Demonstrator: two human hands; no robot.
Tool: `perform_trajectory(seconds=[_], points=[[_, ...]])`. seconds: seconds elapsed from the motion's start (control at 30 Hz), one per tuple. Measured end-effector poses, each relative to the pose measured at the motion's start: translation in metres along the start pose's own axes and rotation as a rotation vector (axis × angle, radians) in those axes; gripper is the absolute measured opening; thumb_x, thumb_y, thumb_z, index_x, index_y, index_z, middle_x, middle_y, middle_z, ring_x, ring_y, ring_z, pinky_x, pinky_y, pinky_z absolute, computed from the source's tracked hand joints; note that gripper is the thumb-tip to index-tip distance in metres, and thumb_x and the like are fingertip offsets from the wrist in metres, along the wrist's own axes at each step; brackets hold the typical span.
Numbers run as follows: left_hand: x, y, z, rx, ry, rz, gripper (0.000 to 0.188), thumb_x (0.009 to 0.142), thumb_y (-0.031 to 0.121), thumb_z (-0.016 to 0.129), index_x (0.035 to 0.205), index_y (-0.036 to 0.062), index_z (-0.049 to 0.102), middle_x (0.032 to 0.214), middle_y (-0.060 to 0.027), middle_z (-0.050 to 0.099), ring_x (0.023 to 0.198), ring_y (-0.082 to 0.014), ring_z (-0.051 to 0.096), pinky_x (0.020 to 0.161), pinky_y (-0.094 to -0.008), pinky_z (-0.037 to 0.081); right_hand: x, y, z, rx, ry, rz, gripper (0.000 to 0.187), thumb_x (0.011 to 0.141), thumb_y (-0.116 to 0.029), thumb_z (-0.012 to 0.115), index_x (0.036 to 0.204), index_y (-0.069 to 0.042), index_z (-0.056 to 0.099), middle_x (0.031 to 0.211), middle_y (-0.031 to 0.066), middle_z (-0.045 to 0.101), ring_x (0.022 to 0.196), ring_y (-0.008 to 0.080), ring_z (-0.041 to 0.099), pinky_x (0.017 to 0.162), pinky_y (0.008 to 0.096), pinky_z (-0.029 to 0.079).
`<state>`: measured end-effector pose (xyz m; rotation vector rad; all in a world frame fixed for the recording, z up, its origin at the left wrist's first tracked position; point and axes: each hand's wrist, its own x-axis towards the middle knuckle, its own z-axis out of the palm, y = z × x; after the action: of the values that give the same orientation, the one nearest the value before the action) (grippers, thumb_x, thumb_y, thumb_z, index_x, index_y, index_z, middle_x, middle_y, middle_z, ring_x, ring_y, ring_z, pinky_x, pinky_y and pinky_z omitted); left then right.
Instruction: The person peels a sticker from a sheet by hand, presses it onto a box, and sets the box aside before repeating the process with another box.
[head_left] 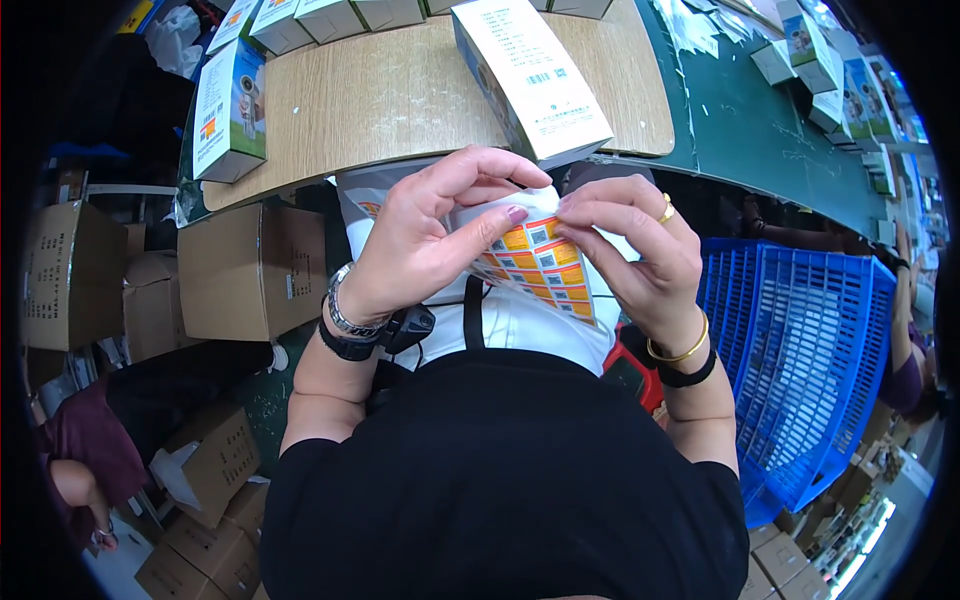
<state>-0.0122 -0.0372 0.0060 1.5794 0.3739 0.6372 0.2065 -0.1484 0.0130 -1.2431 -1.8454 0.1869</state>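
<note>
Over my lap I hold a sheet of orange and yellow stickers (540,262), each printed with a small square code. My left hand (440,222) grips the sheet's upper left part between thumb and fingers, folding it back so its white backing shows on top. The thumb and fingertips of my right hand (635,235) pinch the upper right corner; whether a sticker is peeled loose there is too small to tell. Just beyond my hands, a white printed box (530,80) lies on the wooden board (370,100), its near end at the table edge.
Several similar boxes line the board's far edge, and one box (228,115) stands at its left. Paper scraps and more boxes lie on the green table (760,130). Brown cartons (250,270) sit at my left, a blue plastic crate (790,350) at my right. Other people sit on both sides.
</note>
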Motion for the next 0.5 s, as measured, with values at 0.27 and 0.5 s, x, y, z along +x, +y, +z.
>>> perform_trajectory(seconds=[0.27, 0.5], points=[[0.006, -0.001, 0.004, 0.087, 0.020, 0.054, 0.028, 0.100, 0.000, 0.063, 0.128, -0.0027, 0.064, 0.121, -0.0118, 0.071, 0.112, -0.0180, 0.070, 0.098, -0.0297, 0.055, 0.004, 0.001, -0.002, 0.021, -0.025, 0.090, 0.022, 0.077, 0.005, 0.083, 0.096, -0.002, 0.075, 0.104, 0.0099, 0.069, 0.097, 0.0224, 0.069, 0.082, 0.0325, 0.056], [0.009, -0.013, 0.014, 0.245, 0.225, 0.122, 0.014, 0.101, 0.008, 0.066, 0.107, -0.0010, 0.074, 0.091, -0.0094, 0.075, 0.082, -0.0150, 0.071, 0.072, -0.0278, 0.055, 0.006, -0.006, -0.011, 0.029, -0.053, 0.019, 0.018, 0.080, 0.003, 0.082, 0.095, -0.001, 0.073, 0.117, 0.0147, 0.065, 0.107, 0.0248, 0.067, 0.088, 0.0341, 0.055]])
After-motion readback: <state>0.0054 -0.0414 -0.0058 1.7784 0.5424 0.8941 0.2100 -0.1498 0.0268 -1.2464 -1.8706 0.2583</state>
